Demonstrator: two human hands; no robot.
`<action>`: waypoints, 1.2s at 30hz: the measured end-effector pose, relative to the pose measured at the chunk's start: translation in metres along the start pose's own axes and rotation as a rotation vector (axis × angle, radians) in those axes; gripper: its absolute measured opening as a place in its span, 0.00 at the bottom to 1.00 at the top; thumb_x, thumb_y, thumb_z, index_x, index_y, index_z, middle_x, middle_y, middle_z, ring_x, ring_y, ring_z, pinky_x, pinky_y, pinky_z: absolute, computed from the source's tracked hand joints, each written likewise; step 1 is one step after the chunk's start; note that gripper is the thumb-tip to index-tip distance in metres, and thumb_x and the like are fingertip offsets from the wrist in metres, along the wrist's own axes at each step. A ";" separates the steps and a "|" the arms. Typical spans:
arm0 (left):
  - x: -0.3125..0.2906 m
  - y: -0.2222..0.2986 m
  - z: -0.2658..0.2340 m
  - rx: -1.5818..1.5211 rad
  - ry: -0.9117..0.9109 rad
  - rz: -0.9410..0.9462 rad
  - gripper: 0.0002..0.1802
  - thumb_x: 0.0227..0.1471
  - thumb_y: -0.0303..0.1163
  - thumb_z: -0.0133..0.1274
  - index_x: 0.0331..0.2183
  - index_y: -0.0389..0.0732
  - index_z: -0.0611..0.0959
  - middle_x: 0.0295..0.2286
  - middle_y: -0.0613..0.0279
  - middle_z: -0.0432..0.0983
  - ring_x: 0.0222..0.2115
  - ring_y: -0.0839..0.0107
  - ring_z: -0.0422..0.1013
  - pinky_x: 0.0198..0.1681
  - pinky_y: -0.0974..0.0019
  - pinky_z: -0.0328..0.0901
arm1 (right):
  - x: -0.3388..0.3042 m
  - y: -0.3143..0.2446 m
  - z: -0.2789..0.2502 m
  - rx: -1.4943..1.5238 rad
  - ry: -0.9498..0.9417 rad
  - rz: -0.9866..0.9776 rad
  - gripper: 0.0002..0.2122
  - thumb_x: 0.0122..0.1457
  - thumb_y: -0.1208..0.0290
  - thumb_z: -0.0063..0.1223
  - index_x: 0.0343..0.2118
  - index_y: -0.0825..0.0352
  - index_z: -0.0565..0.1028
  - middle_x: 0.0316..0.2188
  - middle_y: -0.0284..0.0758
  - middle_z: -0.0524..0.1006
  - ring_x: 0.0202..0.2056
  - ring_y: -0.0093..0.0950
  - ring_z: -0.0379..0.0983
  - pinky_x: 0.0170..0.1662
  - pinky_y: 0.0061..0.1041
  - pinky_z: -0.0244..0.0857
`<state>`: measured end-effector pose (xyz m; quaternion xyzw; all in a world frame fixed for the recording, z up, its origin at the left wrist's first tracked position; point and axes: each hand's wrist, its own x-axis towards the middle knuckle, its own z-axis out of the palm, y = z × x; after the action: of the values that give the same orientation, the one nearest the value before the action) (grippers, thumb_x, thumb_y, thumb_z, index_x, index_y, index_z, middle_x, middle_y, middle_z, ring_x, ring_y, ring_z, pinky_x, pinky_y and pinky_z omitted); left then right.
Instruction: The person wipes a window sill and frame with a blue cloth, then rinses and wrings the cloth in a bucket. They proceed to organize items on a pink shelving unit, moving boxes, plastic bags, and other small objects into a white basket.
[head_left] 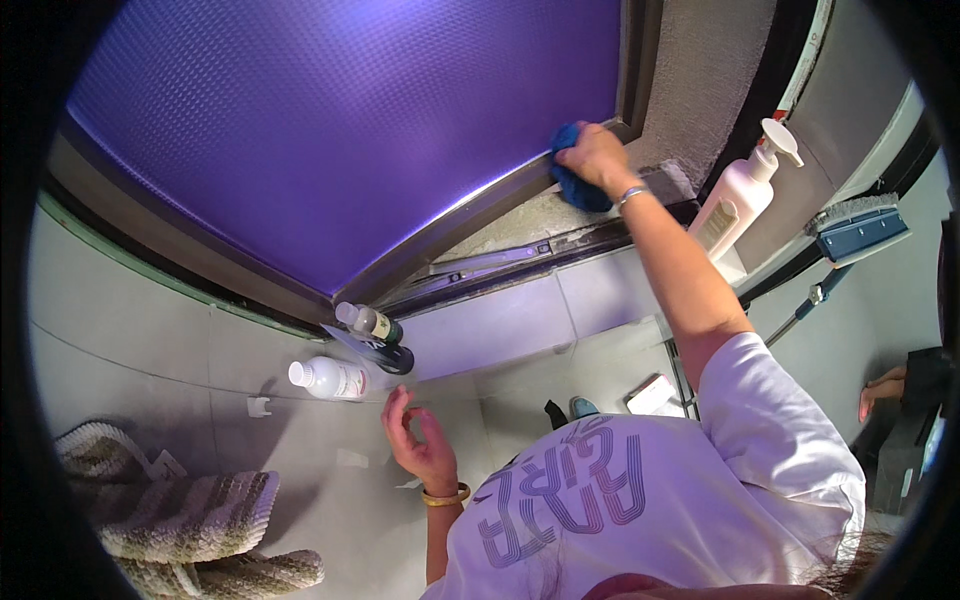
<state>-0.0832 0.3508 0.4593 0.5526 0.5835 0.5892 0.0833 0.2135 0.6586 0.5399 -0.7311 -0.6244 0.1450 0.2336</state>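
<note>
My right hand (598, 155) is closed around a blue cloth (582, 193) and presses it on the lower right corner of the window frame (480, 205). The tilted window holds a textured pane (340, 130) lit purple. My left hand (425, 447) is held up with loosely curled fingers apart and nothing in them. Just beyond it, on the near left end of the tiled ledge (490, 325), stand a white bottle (340, 380), a small bottle with a pale cap (372, 322) and a dark container (392, 358).
A pale pump bottle (737, 205) stands at the ledge's right end. Beside it a blue long-handled brush (865, 235) leans against the wall. Metal window stays (490, 262) lie along the sill. Striped towelling (190, 515) hangs at lower left, below a white wall hook (259, 406).
</note>
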 end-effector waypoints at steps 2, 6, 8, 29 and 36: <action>0.000 0.002 0.000 -0.013 -0.031 -0.023 0.22 0.49 0.16 0.44 0.48 0.37 0.72 0.49 0.57 0.67 0.44 0.68 0.67 0.41 0.69 0.63 | -0.016 -0.015 0.020 -0.013 0.056 -0.086 0.25 0.46 0.60 0.57 0.49 0.62 0.73 0.45 0.44 0.75 0.48 0.40 0.71 0.51 0.33 0.65; 0.000 0.007 0.000 -0.028 -0.028 -0.040 0.21 0.49 0.15 0.44 0.47 0.36 0.72 0.48 0.54 0.68 0.44 0.66 0.67 0.40 0.69 0.64 | -0.036 -0.039 0.017 0.111 0.002 -0.152 0.24 0.46 0.60 0.57 0.48 0.64 0.72 0.43 0.46 0.75 0.46 0.41 0.72 0.49 0.34 0.65; -0.001 0.011 -0.004 -0.008 0.002 -0.030 0.21 0.47 0.13 0.44 0.46 0.35 0.73 0.46 0.50 0.69 0.45 0.61 0.67 0.36 0.69 0.66 | -0.021 -0.021 0.016 0.167 0.148 -0.155 0.24 0.46 0.61 0.58 0.46 0.66 0.73 0.40 0.47 0.76 0.43 0.42 0.73 0.48 0.35 0.66; -0.008 -0.010 -0.012 -0.029 0.037 -0.039 0.26 0.44 0.12 0.46 0.48 0.36 0.72 0.48 0.50 0.67 0.43 0.62 0.68 0.35 0.70 0.68 | -0.087 -0.130 0.075 -0.312 -0.262 -0.619 0.15 0.47 0.73 0.52 0.41 0.62 0.75 0.46 0.41 0.72 0.42 0.39 0.74 0.43 0.35 0.69; -0.011 0.000 -0.021 0.021 0.025 -0.043 0.26 0.44 0.12 0.48 0.48 0.37 0.72 0.47 0.49 0.67 0.43 0.61 0.68 0.35 0.69 0.68 | -0.118 -0.183 0.101 -0.256 -0.178 -1.073 0.16 0.46 0.74 0.52 0.41 0.59 0.75 0.41 0.34 0.74 0.42 0.36 0.72 0.38 0.33 0.70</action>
<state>-0.0948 0.3308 0.4591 0.5334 0.6026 0.5878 0.0828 -0.0131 0.5794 0.5405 -0.3183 -0.9390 -0.0101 0.1301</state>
